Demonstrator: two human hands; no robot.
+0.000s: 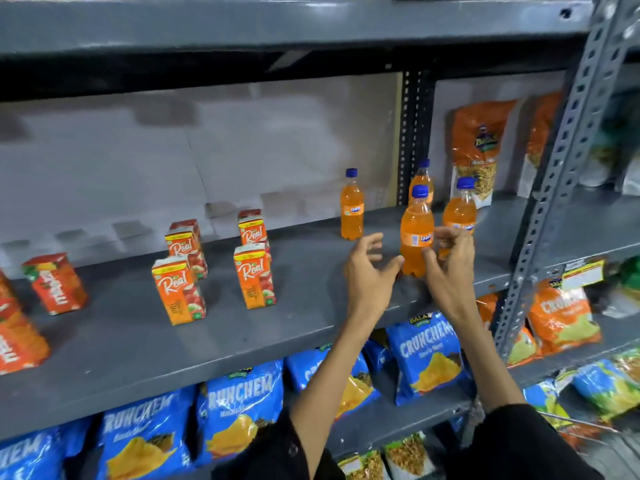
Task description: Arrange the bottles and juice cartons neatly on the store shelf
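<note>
Several orange soda bottles with blue caps stand on the grey shelf (pixel 311 296) at the right. The nearest bottle (pixel 416 233) stands upright between my hands. My left hand (pixel 369 271) is just left of its base, fingers spread, thumb tip close to the bottle. My right hand (pixel 450 261) is on its right side, fingers curled and touching or nearly touching it. A second bottle (pixel 460 211) stands behind my right hand, a third (pixel 352 206) further left, another (pixel 421 178) at the back. Several orange juice cartons (pixel 254 275) stand left of centre; two more cartons (pixel 55 284) sit at the far left.
Orange snack bags (pixel 479 150) lean at the back right of the shelf. A perforated metal upright (pixel 550 188) bounds the right side. Blue chip bags (pixel 427 355) fill the shelf below. Another shelf board (pixel 277 32) hangs close overhead.
</note>
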